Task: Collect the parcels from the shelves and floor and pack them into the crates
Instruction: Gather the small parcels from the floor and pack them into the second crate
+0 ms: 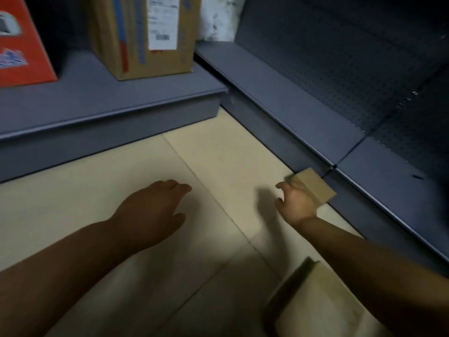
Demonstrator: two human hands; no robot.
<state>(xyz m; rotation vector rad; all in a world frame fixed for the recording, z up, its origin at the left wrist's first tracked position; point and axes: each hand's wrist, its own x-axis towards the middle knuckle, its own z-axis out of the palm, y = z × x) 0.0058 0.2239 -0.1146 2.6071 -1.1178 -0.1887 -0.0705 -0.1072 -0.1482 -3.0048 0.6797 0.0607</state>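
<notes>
The person's right hand (295, 203) is curling its fingers over a small brown parcel (313, 186), which is lying on the floor against the base of the dark shelf (279, 98) at about four o'clock in view. The left hand (155, 205) is hovering over the pale floor (73, 190) near six o'clock, fingers loosely extended and holding nothing. A larger cardboard parcel (145, 37) is standing upright on the shelf at eleven o'clock.
</notes>
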